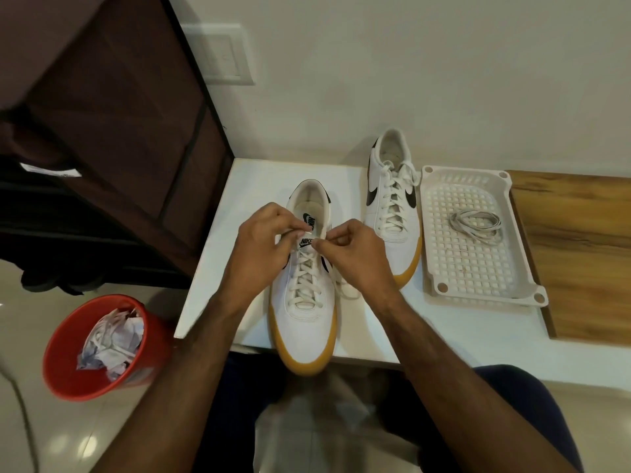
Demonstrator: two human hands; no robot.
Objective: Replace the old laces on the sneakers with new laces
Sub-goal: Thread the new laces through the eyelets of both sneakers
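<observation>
A white sneaker with a tan sole [304, 322] stands toe toward me at the front edge of the white table [239, 206], laced with a white lace [304, 285]. My left hand [259, 244] pinches the lace end at the top of the tongue. My right hand [355, 257] pinches the other lace end beside it. A loose lace end lies on the table under my right wrist. The second sneaker [392, 199], also laced, stands farther back to the right. A coiled white lace [476, 225] lies in the white perforated tray [440, 274].
A red bin [65, 363] holding crumpled paper and lace stands on the floor to the left. A dark brown fabric cabinet [112, 107] rises at the left. A wooden board [577, 254] lies right of the tray. The wall is close behind.
</observation>
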